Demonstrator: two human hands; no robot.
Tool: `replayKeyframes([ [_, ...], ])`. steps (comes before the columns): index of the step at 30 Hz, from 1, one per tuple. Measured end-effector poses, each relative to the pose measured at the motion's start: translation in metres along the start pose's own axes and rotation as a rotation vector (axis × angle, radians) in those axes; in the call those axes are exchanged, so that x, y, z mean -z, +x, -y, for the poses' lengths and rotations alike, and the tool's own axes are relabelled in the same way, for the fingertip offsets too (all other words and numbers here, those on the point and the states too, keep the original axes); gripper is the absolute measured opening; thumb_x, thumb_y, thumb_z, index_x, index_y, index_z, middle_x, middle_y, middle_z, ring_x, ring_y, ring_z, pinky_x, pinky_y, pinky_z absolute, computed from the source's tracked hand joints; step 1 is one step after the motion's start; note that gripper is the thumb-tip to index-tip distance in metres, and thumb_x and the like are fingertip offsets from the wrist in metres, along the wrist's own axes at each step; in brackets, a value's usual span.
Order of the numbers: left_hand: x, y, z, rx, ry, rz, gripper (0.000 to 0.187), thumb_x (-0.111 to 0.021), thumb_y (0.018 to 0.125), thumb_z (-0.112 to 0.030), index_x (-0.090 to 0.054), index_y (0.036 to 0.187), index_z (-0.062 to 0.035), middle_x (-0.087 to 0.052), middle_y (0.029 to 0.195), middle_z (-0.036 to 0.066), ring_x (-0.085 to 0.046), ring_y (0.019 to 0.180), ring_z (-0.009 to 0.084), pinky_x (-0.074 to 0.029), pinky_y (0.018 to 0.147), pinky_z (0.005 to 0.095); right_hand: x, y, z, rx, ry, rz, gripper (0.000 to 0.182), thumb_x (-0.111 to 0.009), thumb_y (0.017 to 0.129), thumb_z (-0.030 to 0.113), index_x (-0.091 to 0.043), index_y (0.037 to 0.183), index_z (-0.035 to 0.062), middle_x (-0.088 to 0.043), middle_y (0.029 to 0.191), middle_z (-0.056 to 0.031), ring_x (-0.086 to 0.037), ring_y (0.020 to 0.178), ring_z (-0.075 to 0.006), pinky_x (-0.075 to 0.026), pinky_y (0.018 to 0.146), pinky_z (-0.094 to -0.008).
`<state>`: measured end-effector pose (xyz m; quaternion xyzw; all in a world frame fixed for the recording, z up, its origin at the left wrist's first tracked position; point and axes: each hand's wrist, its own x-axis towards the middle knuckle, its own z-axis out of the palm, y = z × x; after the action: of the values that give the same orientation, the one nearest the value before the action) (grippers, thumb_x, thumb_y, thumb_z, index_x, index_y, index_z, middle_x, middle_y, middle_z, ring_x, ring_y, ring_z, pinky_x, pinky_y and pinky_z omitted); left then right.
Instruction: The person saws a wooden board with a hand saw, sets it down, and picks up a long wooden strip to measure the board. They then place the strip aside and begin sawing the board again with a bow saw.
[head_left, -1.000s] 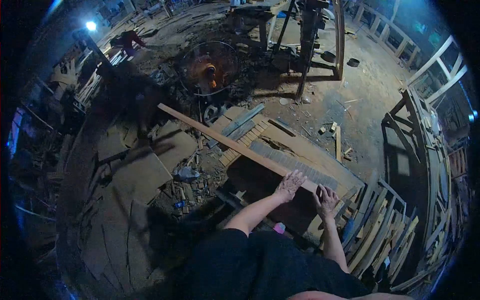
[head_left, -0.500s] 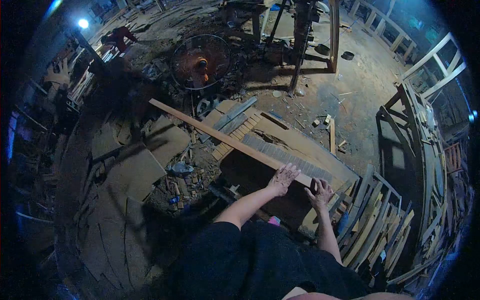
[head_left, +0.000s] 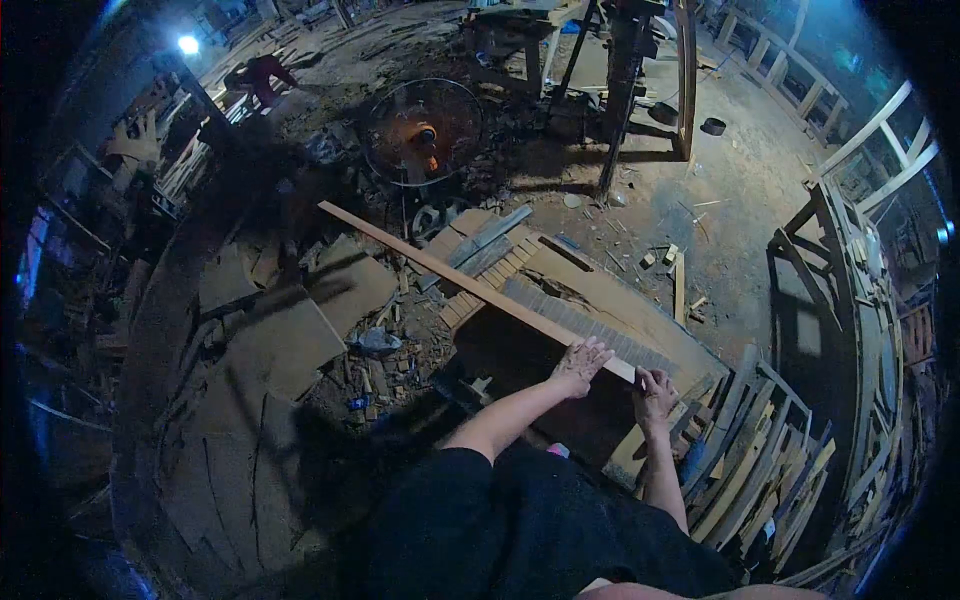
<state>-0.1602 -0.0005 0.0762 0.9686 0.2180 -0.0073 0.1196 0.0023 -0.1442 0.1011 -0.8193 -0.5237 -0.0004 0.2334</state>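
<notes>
A long, narrow wooden plank slants from the upper left down to my hands, lying across a workbench. My left hand rests on it near the close end, fingers stretched out across the top face. At the very end, my right hand has its fingers bent and pinches the plank's tip. Beneath and beyond the plank, a row of small grey wooden strips lies side by side on the bench board. Lighter short blocks continue that row to the left.
A round caged fan stands beyond the bench. Stacked wood offcuts lean at my right, near a long timber frame. Broad sheets and scraps cover the floor at left. Another person bends down far off.
The whole view has shifted slightly, so the scene sits a little lower and further right. My right fingers have closed in on the plank's end; my left hand stays on top.
</notes>
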Motion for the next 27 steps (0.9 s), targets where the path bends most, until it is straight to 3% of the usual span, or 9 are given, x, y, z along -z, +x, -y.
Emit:
replayKeyframes([
  [5, 0.002, 0.014, 0.000, 0.073, -0.104, -0.086, 0.063, -0.061, 0.074, -0.039, -0.040, 0.130, -0.0181, -0.030, 0.139, 0.012, -0.023, 0.129, 0.0329, -0.014, 0.104, 0.0462, 0.017, 0.017, 0.000, 0.000, -0.007, 0.175, 0.034, -0.069, 0.073, 0.034, -0.065, 0.104, 0.0213, -0.054, 0.100, -0.0071, -0.050, 0.098, -0.0261, -0.036, 0.076, -0.0416],
  [6, 0.006, 0.021, 0.003, 0.073, -0.091, -0.095, 0.063, -0.061, 0.074, -0.039, -0.040, 0.130, -0.0181, -0.030, 0.139, 0.012, -0.023, 0.129, 0.0329, -0.014, 0.104, 0.0462, 0.016, 0.023, -0.001, 0.006, -0.001, 0.162, 0.034, -0.069, 0.073, 0.034, -0.065, 0.104, 0.0213, -0.054, 0.100, -0.0071, -0.050, 0.098, -0.0261, -0.036, 0.076, -0.0416],
  [8, 0.046, 0.024, -0.007, 0.151, -0.212, 0.178, 0.052, -0.059, 0.078, -0.033, -0.045, 0.126, -0.0175, -0.034, 0.136, 0.014, -0.025, 0.129, 0.0310, -0.017, 0.104, 0.0444, 0.026, 0.029, 0.001, -0.040, -0.026, 0.307, 0.034, -0.066, 0.076, 0.039, -0.064, 0.105, 0.0209, -0.053, 0.100, -0.0080, -0.048, 0.099, -0.0285, -0.037, 0.080, -0.0440],
  [9, 0.038, 0.028, -0.004, 0.131, -0.202, 0.098, 0.042, -0.060, 0.077, -0.029, -0.051, 0.116, -0.0165, -0.042, 0.125, 0.013, -0.032, 0.123, 0.0299, -0.022, 0.100, 0.0441, 0.027, 0.031, 0.001, -0.024, -0.031, 0.313, 0.033, -0.062, 0.079, 0.042, -0.065, 0.105, 0.0206, -0.054, 0.098, -0.0089, -0.048, 0.101, -0.0285, -0.037, 0.081, -0.0449],
  [18, 0.046, 0.037, -0.004, 0.147, -0.078, 0.240, 0.061, -0.060, 0.069, -0.018, -0.043, 0.128, -0.0161, -0.032, 0.140, 0.014, -0.024, 0.132, 0.0329, -0.020, 0.105, 0.0460, 0.027, 0.040, -0.002, -0.073, 0.008, 0.391, 0.034, -0.060, 0.080, 0.044, -0.066, 0.100, 0.0162, -0.055, 0.101, -0.0136, -0.048, 0.101, -0.0319, -0.037, 0.084, -0.0432],
  [19, 0.029, 0.034, 0.000, 0.078, -0.049, 0.024, 0.051, -0.058, 0.067, -0.016, -0.048, 0.117, -0.0122, -0.044, 0.120, 0.013, -0.038, 0.117, 0.0322, -0.029, 0.095, 0.0469, 0.025, 0.040, -0.005, -0.070, 0.010, 0.391, 0.034, -0.060, 0.080, 0.044, -0.066, 0.100, 0.0162, -0.055, 0.101, -0.0136, -0.048, 0.101, -0.0319, -0.037, 0.084, -0.0432],
  [23, 0.017, 0.037, 0.000, 0.089, 0.002, -0.046, 0.054, -0.058, 0.067, -0.018, -0.047, 0.120, -0.0124, -0.042, 0.125, 0.014, -0.037, 0.120, 0.0314, -0.028, 0.097, 0.0466, 0.023, 0.038, -0.010, 0.016, 0.064, 0.322, 0.031, -0.063, 0.079, 0.040, -0.066, 0.096, 0.0143, -0.055, 0.097, -0.0157, -0.048, 0.096, -0.0349, -0.039, 0.085, -0.0431],
  [25, 0.022, 0.042, 0.000, 0.150, -0.085, 0.187, 0.061, -0.061, 0.070, -0.020, -0.043, 0.128, -0.0131, -0.029, 0.142, 0.013, -0.022, 0.133, 0.0322, -0.018, 0.107, 0.0476, 0.022, 0.038, -0.010, 0.016, 0.073, 0.309, 0.031, -0.064, 0.078, 0.039, -0.066, 0.096, 0.0140, -0.055, 0.096, -0.0159, -0.048, 0.096, -0.0357, -0.039, 0.085, -0.0438],
  [27, 0.027, 0.041, 0.001, 0.149, -0.099, 0.205, 0.062, -0.060, 0.071, -0.019, -0.042, 0.129, -0.0129, -0.026, 0.143, 0.013, -0.020, 0.134, 0.0324, -0.017, 0.108, 0.0480, 0.022, 0.039, -0.011, -0.005, 0.058, 0.344, 0.032, -0.064, 0.078, 0.040, -0.066, 0.097, 0.0140, -0.055, 0.095, -0.0158, -0.048, 0.096, -0.0357, -0.039, 0.084, -0.0445],
])
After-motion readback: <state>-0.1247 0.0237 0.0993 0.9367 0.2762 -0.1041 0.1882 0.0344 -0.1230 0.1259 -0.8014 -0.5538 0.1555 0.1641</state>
